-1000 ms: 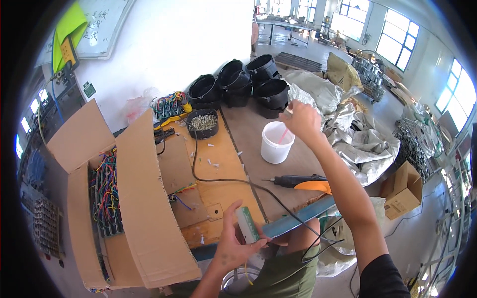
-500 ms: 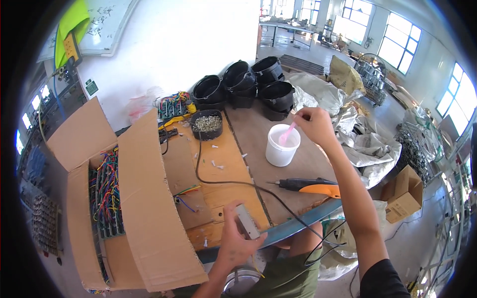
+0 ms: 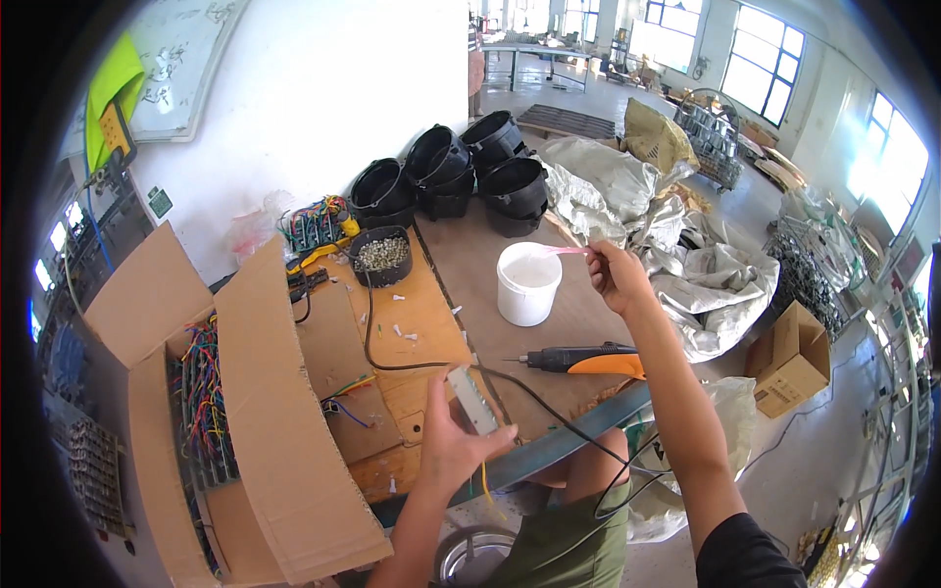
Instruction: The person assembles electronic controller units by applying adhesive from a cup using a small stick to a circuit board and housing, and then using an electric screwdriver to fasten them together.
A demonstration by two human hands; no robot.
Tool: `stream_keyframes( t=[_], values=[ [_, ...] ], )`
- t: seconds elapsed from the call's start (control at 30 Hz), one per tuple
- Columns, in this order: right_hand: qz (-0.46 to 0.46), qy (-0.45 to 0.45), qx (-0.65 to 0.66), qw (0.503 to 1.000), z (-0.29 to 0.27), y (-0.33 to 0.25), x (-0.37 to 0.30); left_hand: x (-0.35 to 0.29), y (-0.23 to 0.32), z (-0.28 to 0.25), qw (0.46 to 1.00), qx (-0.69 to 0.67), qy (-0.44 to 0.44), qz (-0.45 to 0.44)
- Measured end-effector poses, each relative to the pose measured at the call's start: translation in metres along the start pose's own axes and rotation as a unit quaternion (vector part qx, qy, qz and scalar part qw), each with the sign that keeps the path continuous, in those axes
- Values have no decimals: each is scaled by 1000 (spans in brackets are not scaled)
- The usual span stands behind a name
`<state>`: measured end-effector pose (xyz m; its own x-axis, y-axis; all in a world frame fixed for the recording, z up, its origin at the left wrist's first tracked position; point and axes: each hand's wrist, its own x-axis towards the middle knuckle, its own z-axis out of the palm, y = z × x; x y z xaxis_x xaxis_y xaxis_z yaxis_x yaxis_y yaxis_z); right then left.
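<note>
My left hand grips a small grey rectangular housing by its sides above the table's front edge. A yellow wire hangs below that hand. Between the fingers of my right hand is a pink plastic spoon, held nearly level. Its tip reaches over the rim of a white plastic tub with pale contents. An orange and black electric screwdriver lies in front of the tub, below my right hand and forearm.
An open carton of wired circuit boards stands at the left. Behind are a black container of screws and several black buckets. A dark cable crosses the table. White sacks and a small carton sit at the right.
My right hand has lowered slightly, and the pink spoon has come up from inside the tub to lie across its rim. My left hand still holds the grey housing. The view has shifted slightly.
</note>
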<state>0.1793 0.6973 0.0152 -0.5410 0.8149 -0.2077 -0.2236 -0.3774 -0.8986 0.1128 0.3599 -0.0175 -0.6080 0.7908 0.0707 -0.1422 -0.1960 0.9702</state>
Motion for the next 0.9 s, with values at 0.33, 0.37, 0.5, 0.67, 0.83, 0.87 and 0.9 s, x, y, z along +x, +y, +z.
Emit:
stream_keyframes(
  t=[0.33,0.37,0.5,0.67,0.83,0.87,0.9],
  values=[
    [-39,-140,26,989,7,16,-122,16,12,3,999,38,-16,18],
    [-37,-129,43,990,5,19,-121,13,11,2,999,46,-12,16],
    [-114,-69,24,991,2,2,-92,-2,5,-4,998,53,16,-1],
    [-284,-89,-358,885,35,-38,-41,-9,-4,-4,998,59,16,-25],
    [-297,-217,-610,702,61,-24,-3,-12,5,-10,996,71,19,-43],
    [-270,-233,-599,718,61,-35,-1,-9,12,-10,995,73,16,-60],
    [-289,-207,-579,734,62,-45,0,-6,19,-12,996,72,19,-54]
  ],
)
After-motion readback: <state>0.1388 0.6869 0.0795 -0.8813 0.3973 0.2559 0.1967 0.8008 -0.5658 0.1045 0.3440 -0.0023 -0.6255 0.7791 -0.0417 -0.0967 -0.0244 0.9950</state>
